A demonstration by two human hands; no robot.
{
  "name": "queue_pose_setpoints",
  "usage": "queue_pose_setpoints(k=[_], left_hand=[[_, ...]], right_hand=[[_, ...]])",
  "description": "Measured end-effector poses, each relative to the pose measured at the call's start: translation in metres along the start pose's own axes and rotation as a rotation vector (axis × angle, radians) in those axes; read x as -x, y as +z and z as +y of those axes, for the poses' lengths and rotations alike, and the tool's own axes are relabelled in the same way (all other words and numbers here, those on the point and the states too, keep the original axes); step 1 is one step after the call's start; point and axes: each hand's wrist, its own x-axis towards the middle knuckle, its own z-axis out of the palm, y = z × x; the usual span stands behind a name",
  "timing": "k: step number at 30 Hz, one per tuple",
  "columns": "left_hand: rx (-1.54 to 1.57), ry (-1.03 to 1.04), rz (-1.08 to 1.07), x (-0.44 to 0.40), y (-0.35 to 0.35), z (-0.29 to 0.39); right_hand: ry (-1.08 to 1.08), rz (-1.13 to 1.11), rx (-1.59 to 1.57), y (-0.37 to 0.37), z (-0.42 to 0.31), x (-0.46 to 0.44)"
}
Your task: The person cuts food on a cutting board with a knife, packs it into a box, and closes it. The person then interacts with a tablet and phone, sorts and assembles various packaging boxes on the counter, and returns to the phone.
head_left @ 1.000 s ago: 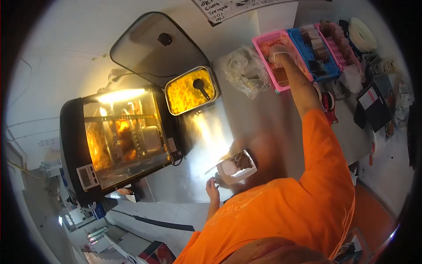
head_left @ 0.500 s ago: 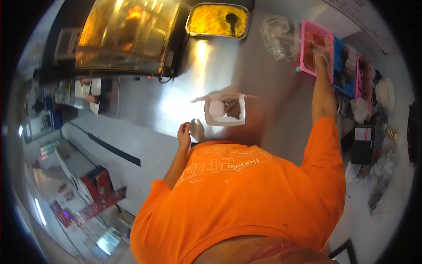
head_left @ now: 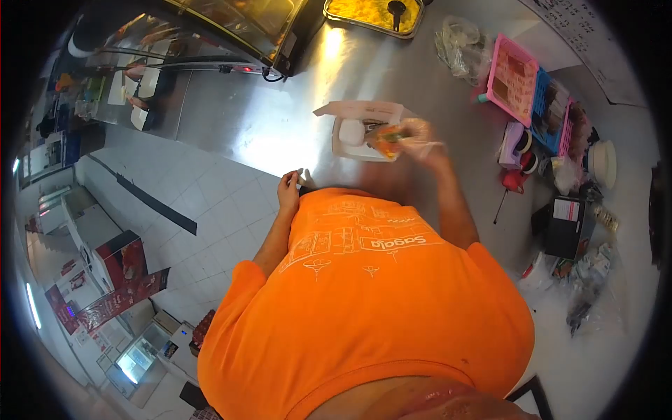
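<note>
A white takeaway box (head_left: 366,155) stands with its lid flap folded back on the steel counter. Inside are a mound of white rice (head_left: 352,131) and dark food, now partly covered. Over the box's right side, my right hand (head_left: 418,140) is closed on a small packet with orange and green contents (head_left: 386,141); the hand is slightly blurred. My left hand (head_left: 288,190) is at the counter's front edge, fingers curled around a shiny metal utensil (head_left: 304,178) whose kind I cannot make out.
A tray of yellow food (head_left: 371,15) with a black spoon is at the back, beside a glass display case (head_left: 245,28). To the right stand a pink basket (head_left: 514,77), a blue basket (head_left: 549,105), a plastic bag (head_left: 462,49) and a tape dispenser (head_left: 514,143). Another person's hands (head_left: 136,87) show far left.
My right hand has come from the pink basket to the box, bringing the orange-and-green packet. The view has shifted, while my left hand stays at the counter edge with the metal utensil.
</note>
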Motion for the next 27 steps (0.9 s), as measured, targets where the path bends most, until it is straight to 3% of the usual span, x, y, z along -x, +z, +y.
queue_pose_setpoints(k=[2, 5, 8, 11, 14, 17, 22, 27], left_hand=[[0.001, 0.035, -0.019, 0.006, 0.001, 0.015], [0.049, 0.077, -0.039, 0.008, -0.009, 0.018], [0.053, 0.14, -0.025, 0.006, -0.03, -0.009], [0.088, 0.104, 0.029, 0.011, -0.049, -0.042], [0.134, 0.074, 0.057, 0.02, -0.066, -0.073], [0.116, 0.045, 0.054, 0.029, -0.084, -0.085], [0.171, 0.018, 0.068, 0.025, -0.108, -0.081], [0.112, 0.083, -0.018, -0.002, -0.112, -0.059]], right_hand=[[0.022, -0.017, 0.286, 0.041, 0.017, -0.017], [0.064, -0.092, 0.211, 0.073, 0.045, -0.038], [0.035, -0.151, 0.466, 0.09, 0.015, -0.039], [-0.115, -0.071, 0.326, 0.107, 0.036, -0.057], [-0.042, -0.199, 0.551, 0.112, 0.02, -0.06], [-0.171, -0.061, 0.536, 0.121, 0.059, -0.076], [0.118, 0.012, 0.579, 0.132, 0.024, -0.053], [0.223, 0.15, 0.816, 0.148, -0.014, -0.039]])
